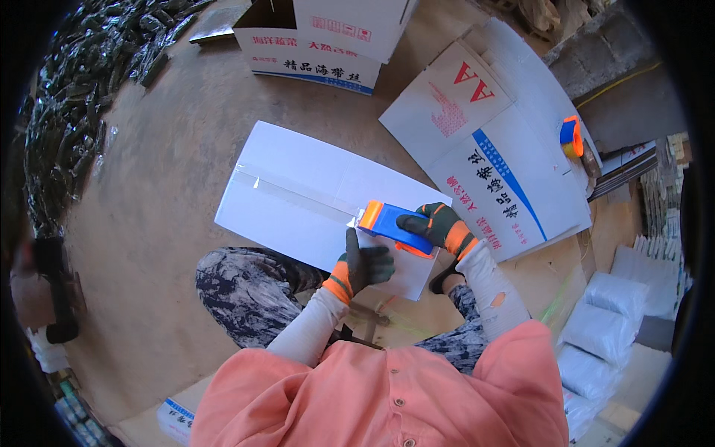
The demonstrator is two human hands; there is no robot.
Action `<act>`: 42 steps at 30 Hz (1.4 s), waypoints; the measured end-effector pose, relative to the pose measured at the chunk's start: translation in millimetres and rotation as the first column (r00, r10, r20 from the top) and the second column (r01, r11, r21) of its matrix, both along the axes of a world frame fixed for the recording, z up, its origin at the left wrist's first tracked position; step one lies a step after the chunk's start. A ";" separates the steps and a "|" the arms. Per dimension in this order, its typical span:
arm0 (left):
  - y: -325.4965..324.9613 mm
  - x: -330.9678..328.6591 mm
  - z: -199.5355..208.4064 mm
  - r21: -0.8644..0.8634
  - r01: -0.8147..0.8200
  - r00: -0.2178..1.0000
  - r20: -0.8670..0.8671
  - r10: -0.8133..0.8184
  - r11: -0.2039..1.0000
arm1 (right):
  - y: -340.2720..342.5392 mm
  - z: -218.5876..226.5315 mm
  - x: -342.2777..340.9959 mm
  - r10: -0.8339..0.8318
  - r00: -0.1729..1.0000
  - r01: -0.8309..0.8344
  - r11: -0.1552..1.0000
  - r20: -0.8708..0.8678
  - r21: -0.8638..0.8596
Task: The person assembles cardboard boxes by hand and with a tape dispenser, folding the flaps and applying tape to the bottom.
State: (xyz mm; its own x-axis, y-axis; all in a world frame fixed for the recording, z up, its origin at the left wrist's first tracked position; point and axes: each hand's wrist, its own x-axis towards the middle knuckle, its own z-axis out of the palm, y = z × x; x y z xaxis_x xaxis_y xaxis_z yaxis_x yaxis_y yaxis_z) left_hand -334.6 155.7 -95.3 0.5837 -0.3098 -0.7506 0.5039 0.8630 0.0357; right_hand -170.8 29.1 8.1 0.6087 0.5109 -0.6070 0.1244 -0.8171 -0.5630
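A white cardboard box (287, 167) lies in front of me, a strip of clear tape (298, 195) along its middle seam. My right hand (445, 227), in a dark green and orange glove, is closed around a blue and orange tape dispenser (398, 225). The dispenser's orange front end rests at or just above the seam, toward the box's right end. My left hand (363, 262), gloved alike, lies over the box's near edge beside the dispenser. Its thumb points up toward a loose bit of tape, and its fingers stretch to the right. The fingers' undersides are hidden.
Flattened printed cartons (477, 141) lie to the right, with a second tape dispenser (571, 137) on them. An open printed box (313, 56) stands beyond. Dark shiny packets (82, 97) are heaped at far left. White plastic-wrapped packs (599, 328) are stacked at lower right.
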 end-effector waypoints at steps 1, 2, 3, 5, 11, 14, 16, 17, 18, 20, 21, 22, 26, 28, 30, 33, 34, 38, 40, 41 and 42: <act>2.3 9.1 1.4 -0.021 -0.083 0.994 0.068 0.084 0.996 | 0.6 -7.0 1.5 0.038 0.995 -0.034 0.998 0.087 -0.045; 6.0 20.1 0.5 -0.050 -0.163 0.977 0.131 0.168 0.985 | 2.1 -8.1 2.8 0.080 0.982 -0.064 0.994 0.171 -0.092; 10.3 25.1 -3.7 -0.079 -0.251 0.947 0.187 0.261 0.965 | 11.7 -3.3 4.1 0.123 0.977 -0.095 0.983 0.174 -0.157; 7.3 29.5 -35.1 -0.149 -0.343 0.906 0.208 0.368 0.928 | 31.0 2.8 4.9 0.210 0.953 -0.159 0.960 0.218 -0.231; -20.4 9.8 -29.7 -0.509 -0.503 0.707 0.222 0.671 0.699 | 57.6 6.3 20.0 0.195 0.972 -0.134 0.916 0.129 -0.378; -24.7 26.0 -46.5 -0.250 -0.564 0.713 0.333 0.617 0.787 | 81.3 13.9 17.3 0.325 0.935 -0.214 0.834 0.139 -0.509; -27.7 28.2 -41.0 -0.181 -0.586 0.719 0.333 0.610 0.790 | 88.4 11.6 12.4 0.341 0.924 -0.197 0.812 0.173 -0.549; -30.2 30.1 -43.8 -0.160 -0.596 0.729 0.303 0.614 0.787 | 92.9 12.4 7.3 0.335 0.920 -0.177 0.817 0.202 -0.548; -30.0 30.9 -47.4 -0.135 -0.606 0.737 0.274 0.618 0.784 | 98.9 12.7 2.6 0.330 0.915 -0.159 0.824 0.232 -0.544; -27.3 29.9 -56.1 -0.091 -0.580 0.765 0.280 0.580 0.809 | 114.2 17.1 -3.4 0.340 0.914 -0.165 0.809 0.220 -0.564; -25.6 30.2 -54.5 -0.071 -0.562 0.781 0.284 0.557 0.824 | 121.1 25.2 -7.5 0.347 0.912 -0.168 0.802 0.218 -0.573; -24.8 29.6 -52.5 -0.066 -0.533 0.802 0.277 0.529 0.843 | 127.2 29.2 -10.8 0.354 0.910 -0.171 0.795 0.215 -0.582; -20.7 29.6 -55.3 -0.055 -0.443 0.857 0.269 0.440 0.895 | 142.3 30.7 -29.5 0.530 0.804 -0.269 0.728 0.269 -0.630; -24.6 31.7 -66.8 -0.065 -0.426 0.847 0.323 0.423 0.902 | 147.1 26.4 -30.3 0.516 0.811 -0.248 0.729 0.275 -0.638; -31.6 29.8 -79.7 -0.080 -0.420 0.807 0.423 0.412 0.904 | 137.7 6.6 -23.0 0.517 0.772 -0.217 0.761 0.369 -0.612; -27.4 24.9 -86.4 0.331 -0.497 0.652 0.752 0.095 0.802 | 146.2 3.3 -30.4 0.448 0.814 -0.179 0.799 0.370 -0.574; -27.9 24.4 -89.4 0.205 -0.473 0.657 0.730 0.188 0.857 | 152.6 9.5 -37.4 0.408 0.836 -0.146 0.810 0.367 -0.568; -18.8 19.0 -70.1 -0.146 -0.311 0.742 0.581 0.336 0.939 | 133.3 2.6 -50.9 0.651 0.630 -0.266 0.694 0.425 -0.669; -8.1 12.9 -76.3 0.377 -0.312 0.700 0.712 -0.057 0.872 | 144.1 16.7 -56.2 0.337 0.843 -0.039 0.815 0.419 -0.578; -5.5 11.2 -78.0 0.595 -0.324 0.671 0.692 -0.265 0.735 | 143.8 16.6 -59.2 0.258 0.869 0.015 0.839 0.422 -0.544; -7.2 11.4 -77.4 0.761 -0.348 0.638 0.620 -0.456 0.548 | 138.7 17.5 -60.7 0.302 0.866 -0.032 0.828 0.398 -0.559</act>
State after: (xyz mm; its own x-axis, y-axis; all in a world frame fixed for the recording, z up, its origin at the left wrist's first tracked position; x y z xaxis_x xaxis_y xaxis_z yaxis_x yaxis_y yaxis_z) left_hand -323.1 148.5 -172.6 0.9958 0.0904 -0.0164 -0.0036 0.2176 0.9760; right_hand -231.6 167.8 25.6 0.8139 0.3207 -0.4844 0.4145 -0.9048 0.0974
